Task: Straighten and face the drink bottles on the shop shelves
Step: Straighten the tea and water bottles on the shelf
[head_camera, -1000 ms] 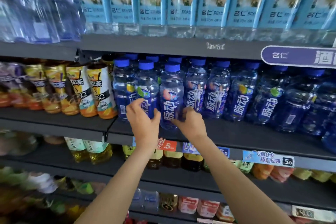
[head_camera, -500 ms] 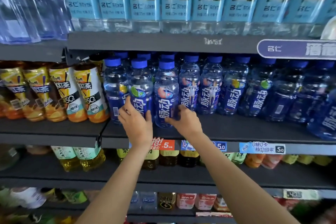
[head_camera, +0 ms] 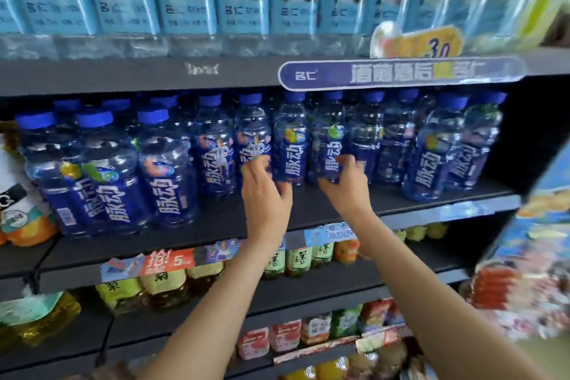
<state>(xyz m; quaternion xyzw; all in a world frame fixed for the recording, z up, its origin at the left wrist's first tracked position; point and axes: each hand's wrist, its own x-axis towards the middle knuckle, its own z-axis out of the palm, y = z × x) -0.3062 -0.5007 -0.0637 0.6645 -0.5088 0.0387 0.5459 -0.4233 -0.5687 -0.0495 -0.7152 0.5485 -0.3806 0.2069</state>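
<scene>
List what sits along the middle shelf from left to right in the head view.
Orange-labelled tea bottle → front blue bottles → left hand → yellow-badge blue bottle → right hand → rightmost blue bottles.

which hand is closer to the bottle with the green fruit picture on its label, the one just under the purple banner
Right. The right hand has its fingers on the lower part of the green-fruit bottle. The left hand is at the next bottle to its left.
</scene>
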